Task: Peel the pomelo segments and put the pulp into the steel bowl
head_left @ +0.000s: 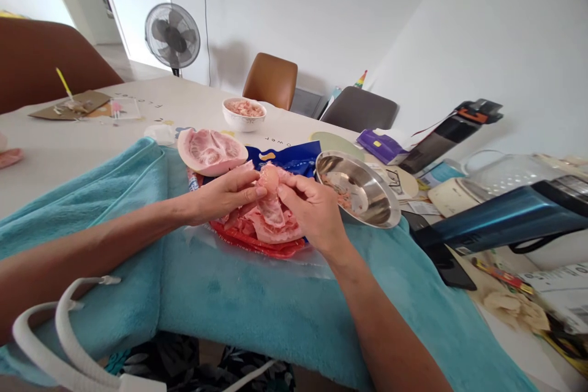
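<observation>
Both of my hands pinch one pink pomelo segment (269,181) above a pile of pink peel and membrane (271,223). My left hand (223,194) grips it from the left with fingers closed on it. My right hand (313,211) holds its right side with thumb and fingers. The pile rests on a red plastic bag (257,246) laid over a teal towel (239,300). A halved pomelo rind (210,150) lies just behind my left hand. A steel bowl (367,203) with a little pink flesh stands tilted to the right.
A white bowl of pink pomelo flesh (244,113) stands farther back on the white table (55,150). A blue bag (294,159) lies behind the pile. A dark blue appliance (505,217), papers and clutter crowd the right. A fan (173,37) and brown chairs (271,79) stand beyond.
</observation>
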A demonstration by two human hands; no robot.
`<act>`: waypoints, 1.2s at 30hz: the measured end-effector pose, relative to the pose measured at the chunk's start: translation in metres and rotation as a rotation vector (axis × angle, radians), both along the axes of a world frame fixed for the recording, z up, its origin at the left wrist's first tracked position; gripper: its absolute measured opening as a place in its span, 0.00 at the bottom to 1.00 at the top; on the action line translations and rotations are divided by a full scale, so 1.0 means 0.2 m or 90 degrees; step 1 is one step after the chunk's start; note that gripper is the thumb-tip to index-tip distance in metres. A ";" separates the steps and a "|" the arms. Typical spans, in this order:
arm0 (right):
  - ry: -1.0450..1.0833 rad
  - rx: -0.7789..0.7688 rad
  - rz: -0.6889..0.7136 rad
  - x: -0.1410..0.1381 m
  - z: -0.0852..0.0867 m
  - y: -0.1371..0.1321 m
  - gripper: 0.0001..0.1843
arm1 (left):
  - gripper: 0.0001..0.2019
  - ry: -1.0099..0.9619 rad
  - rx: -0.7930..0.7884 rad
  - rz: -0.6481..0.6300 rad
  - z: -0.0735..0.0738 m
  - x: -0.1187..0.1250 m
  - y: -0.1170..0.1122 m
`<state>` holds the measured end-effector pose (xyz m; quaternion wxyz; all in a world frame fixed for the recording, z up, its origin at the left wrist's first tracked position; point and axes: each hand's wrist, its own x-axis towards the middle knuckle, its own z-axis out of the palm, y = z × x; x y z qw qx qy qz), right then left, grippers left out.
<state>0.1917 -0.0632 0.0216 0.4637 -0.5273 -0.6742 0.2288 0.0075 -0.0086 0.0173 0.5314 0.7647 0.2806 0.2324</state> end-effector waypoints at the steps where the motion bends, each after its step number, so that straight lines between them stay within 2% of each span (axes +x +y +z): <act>1: -0.016 0.000 -0.004 0.00 0.00 0.00 0.09 | 0.15 0.006 0.033 0.002 0.00 0.00 0.00; 4: -0.049 -0.015 -0.005 0.00 0.01 -0.01 0.08 | 0.13 0.003 0.114 -0.019 0.01 0.01 -0.01; 6: -0.050 -0.031 -0.012 0.00 0.00 -0.01 0.09 | 0.11 -0.001 0.118 -0.032 0.02 0.00 0.00; 8: 0.003 -0.038 -0.008 -0.01 0.00 0.00 0.08 | 0.10 -0.006 0.054 -0.050 0.01 0.00 0.00; 11: 0.186 -0.100 0.022 -0.02 -0.01 0.01 0.06 | 0.13 -0.031 -0.100 -0.077 -0.01 -0.01 0.02; 14: 0.344 -0.198 0.041 -0.05 -0.01 0.01 0.06 | 0.16 -0.072 -0.128 -0.006 -0.03 -0.01 0.03; 16: 0.367 -0.201 0.028 -0.07 -0.01 0.01 0.07 | 0.15 -0.084 -0.093 0.057 -0.02 -0.01 0.03; 19: 0.312 -0.143 -0.021 -0.09 -0.01 0.00 0.07 | 0.17 -0.072 -0.029 0.058 0.00 -0.01 0.02; 23: 0.157 -0.074 -0.065 -0.10 -0.03 0.00 0.09 | 0.16 -0.013 0.076 0.028 0.02 0.00 -0.01; 27: 0.045 -0.008 -0.048 -0.10 -0.03 0.01 0.10 | 0.10 -0.004 0.065 0.012 0.03 0.02 -0.01; 29: 0.086 -0.051 -0.005 -0.09 -0.02 0.01 0.09 | 0.08 -0.002 0.090 0.049 0.03 0.01 -0.01; 32: 0.233 -0.206 0.082 -0.06 0.01 0.02 0.03 | 0.08 0.021 0.133 0.085 0.02 -0.01 0.01; 34: 0.325 -0.295 0.118 -0.04 0.02 0.03 0.01 | 0.10 0.022 0.116 0.077 0.01 -0.03 0.01; 36: 0.390 -0.351 0.149 -0.02 0.03 0.04 0.01 | 0.12 -0.010 0.055 0.055 0.00 -0.03 0.02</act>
